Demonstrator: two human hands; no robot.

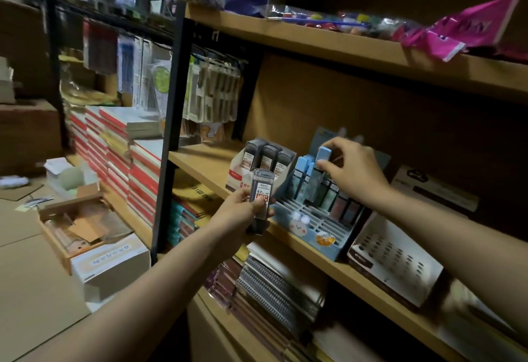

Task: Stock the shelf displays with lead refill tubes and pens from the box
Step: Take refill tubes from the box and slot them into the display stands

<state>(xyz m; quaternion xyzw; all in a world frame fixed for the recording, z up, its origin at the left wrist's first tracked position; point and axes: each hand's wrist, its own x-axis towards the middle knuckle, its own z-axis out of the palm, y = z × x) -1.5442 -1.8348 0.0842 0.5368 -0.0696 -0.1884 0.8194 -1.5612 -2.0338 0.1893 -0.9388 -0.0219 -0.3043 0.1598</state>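
Dim stockroom shelf (205,161): left hand (243,210) grips one "0.7" lead tube (261,198); right hand (353,168) pinches one blue tube (321,161) above the blue display (320,227).

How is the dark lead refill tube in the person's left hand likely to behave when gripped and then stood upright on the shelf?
The dark tube looks like hard, glossy plastic, so it is probably stiff but somewhat slippery. The left hand holds it in its fingers alone, which suggests it is light. Tall and narrow, it would likely tip if stood free outside the white display box.
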